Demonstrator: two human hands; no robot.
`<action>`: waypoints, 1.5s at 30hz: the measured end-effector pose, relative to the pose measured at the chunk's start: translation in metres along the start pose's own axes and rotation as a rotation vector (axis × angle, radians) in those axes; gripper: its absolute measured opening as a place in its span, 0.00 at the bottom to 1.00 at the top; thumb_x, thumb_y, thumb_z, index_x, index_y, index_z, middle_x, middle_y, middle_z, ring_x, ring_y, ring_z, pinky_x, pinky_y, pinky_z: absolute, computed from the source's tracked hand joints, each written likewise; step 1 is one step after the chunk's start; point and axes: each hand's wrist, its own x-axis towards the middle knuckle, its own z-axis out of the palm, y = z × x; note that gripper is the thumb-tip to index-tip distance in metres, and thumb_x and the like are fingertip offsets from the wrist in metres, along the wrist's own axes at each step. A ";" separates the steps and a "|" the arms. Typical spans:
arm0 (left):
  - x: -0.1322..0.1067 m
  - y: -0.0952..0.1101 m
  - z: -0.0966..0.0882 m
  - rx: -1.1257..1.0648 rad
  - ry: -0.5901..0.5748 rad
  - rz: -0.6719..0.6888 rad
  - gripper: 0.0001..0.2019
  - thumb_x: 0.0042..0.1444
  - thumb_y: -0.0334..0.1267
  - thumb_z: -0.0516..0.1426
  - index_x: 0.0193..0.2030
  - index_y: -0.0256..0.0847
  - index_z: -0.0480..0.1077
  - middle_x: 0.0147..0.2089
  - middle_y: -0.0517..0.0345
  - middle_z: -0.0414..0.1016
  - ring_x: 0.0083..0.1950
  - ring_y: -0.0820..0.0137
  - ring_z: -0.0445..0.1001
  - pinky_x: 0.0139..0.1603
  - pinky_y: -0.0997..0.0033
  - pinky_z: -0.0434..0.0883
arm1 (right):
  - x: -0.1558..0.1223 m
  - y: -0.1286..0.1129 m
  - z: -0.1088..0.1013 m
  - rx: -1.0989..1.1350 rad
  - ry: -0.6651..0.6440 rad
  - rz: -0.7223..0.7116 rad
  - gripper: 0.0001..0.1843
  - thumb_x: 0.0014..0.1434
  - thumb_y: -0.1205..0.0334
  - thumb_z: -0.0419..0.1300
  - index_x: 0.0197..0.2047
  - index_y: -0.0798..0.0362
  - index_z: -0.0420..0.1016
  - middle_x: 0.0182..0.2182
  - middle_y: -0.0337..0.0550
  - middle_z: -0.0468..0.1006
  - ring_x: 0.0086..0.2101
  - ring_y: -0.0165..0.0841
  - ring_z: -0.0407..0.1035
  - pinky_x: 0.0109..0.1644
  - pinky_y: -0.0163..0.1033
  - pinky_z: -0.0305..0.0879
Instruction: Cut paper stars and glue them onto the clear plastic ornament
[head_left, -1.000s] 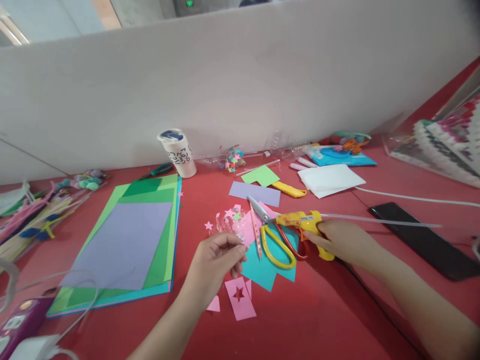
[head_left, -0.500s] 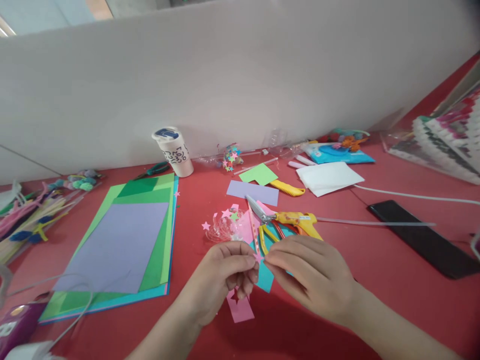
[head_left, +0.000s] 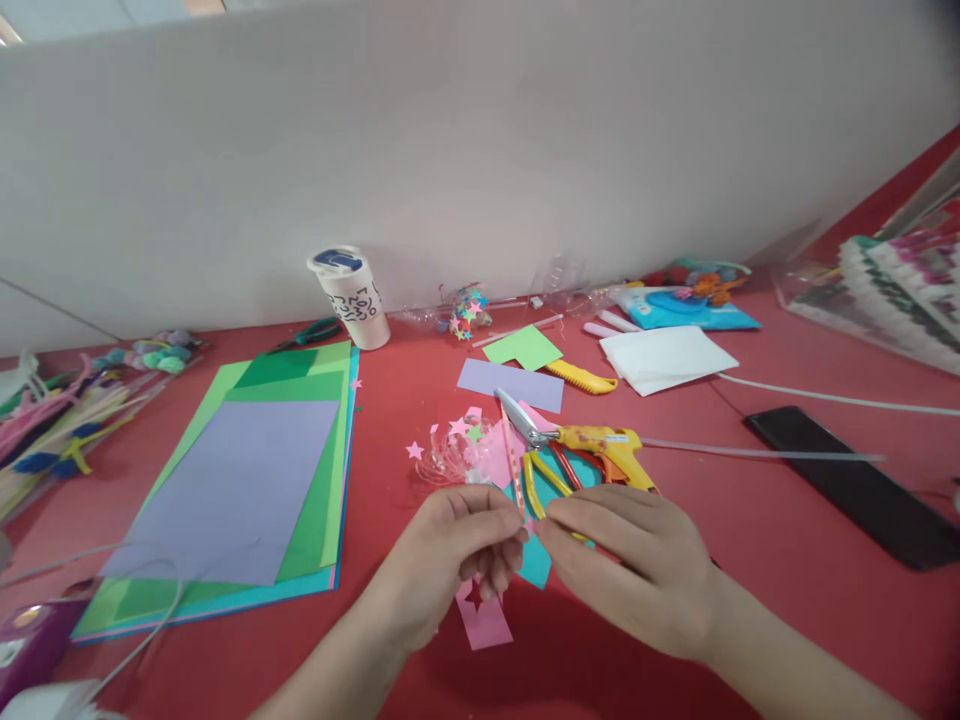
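Observation:
A small pink paper star [head_left: 530, 526] sits between my two hands, against the fingertips of my right hand [head_left: 634, 565], which pinch it. My left hand [head_left: 469, 550] is closed in a pinch right beside the star; what its fingertips hold is too small to make out. Below the left hand lies a pink paper piece [head_left: 486, 625] with a star-shaped hole. Just beyond the fingers are scissors with red handles [head_left: 531, 425], yellow-handled pliers [head_left: 534, 485], a yellow glue gun [head_left: 600, 440] and a coil of clear strands with stars [head_left: 450, 455].
Stacked coloured sheets [head_left: 232, 490] lie on the left. A white tumbler [head_left: 356, 300], a star-covered bundle [head_left: 469, 312] and a yellow cutter [head_left: 581, 377] are farther back. To the right are white folded paper [head_left: 667, 358], a blue packet [head_left: 701, 313] and a black phone-like slab [head_left: 847, 480].
The star has come away slightly from my left fingertips and now lies nearer the right ones. The gap between the fingertips is a little wider. The whole view has shifted slightly.

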 end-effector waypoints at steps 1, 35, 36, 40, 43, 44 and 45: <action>0.000 0.001 -0.003 0.095 0.084 0.087 0.09 0.51 0.41 0.58 0.26 0.39 0.68 0.21 0.64 0.66 0.19 0.79 0.60 0.20 0.78 0.58 | 0.001 0.001 0.000 0.041 0.013 0.051 0.10 0.60 0.76 0.53 0.39 0.53 0.69 0.28 0.44 0.79 0.27 0.33 0.72 0.30 0.37 0.68; 0.014 -0.036 -0.014 0.687 0.359 0.495 0.17 0.55 0.33 0.55 0.52 0.49 0.65 0.54 0.55 0.64 0.38 0.71 0.70 0.43 0.64 0.71 | -0.021 0.035 0.024 1.065 0.048 1.216 0.07 0.50 0.60 0.66 0.24 0.51 0.75 0.40 0.43 0.79 0.43 0.38 0.71 0.44 0.40 0.65; 0.015 -0.035 -0.014 0.716 0.359 0.506 0.16 0.56 0.33 0.55 0.51 0.49 0.65 0.54 0.54 0.63 0.39 0.71 0.70 0.42 0.65 0.71 | -0.020 0.034 0.023 1.054 0.057 1.203 0.07 0.50 0.61 0.66 0.24 0.51 0.75 0.39 0.43 0.79 0.43 0.38 0.71 0.45 0.41 0.65; 0.019 -0.031 -0.011 0.804 0.371 0.544 0.15 0.57 0.32 0.54 0.50 0.48 0.67 0.56 0.52 0.63 0.46 0.66 0.70 0.40 0.67 0.71 | -0.015 0.031 0.015 1.006 0.119 1.110 0.05 0.51 0.64 0.65 0.24 0.50 0.75 0.33 0.40 0.76 0.40 0.35 0.70 0.43 0.38 0.65; 0.022 -0.030 -0.009 0.797 0.361 0.565 0.14 0.57 0.32 0.54 0.50 0.47 0.67 0.55 0.53 0.63 0.44 0.69 0.70 0.39 0.68 0.71 | -0.010 0.026 0.009 1.032 0.115 1.009 0.06 0.53 0.68 0.63 0.25 0.51 0.75 0.29 0.39 0.74 0.31 0.30 0.69 0.35 0.34 0.65; 0.023 -0.030 -0.008 0.782 0.353 0.570 0.13 0.57 0.31 0.54 0.49 0.47 0.66 0.55 0.53 0.63 0.43 0.70 0.69 0.39 0.69 0.71 | -0.009 0.024 0.007 1.071 0.091 0.995 0.06 0.54 0.69 0.62 0.26 0.52 0.75 0.28 0.38 0.73 0.28 0.28 0.67 0.31 0.33 0.64; 0.024 -0.031 -0.008 0.768 0.349 0.571 0.12 0.57 0.31 0.53 0.48 0.46 0.66 0.54 0.53 0.63 0.42 0.70 0.69 0.39 0.69 0.71 | -0.009 0.022 0.006 1.108 0.064 0.994 0.06 0.55 0.69 0.61 0.26 0.52 0.74 0.28 0.37 0.72 0.25 0.26 0.66 0.28 0.32 0.63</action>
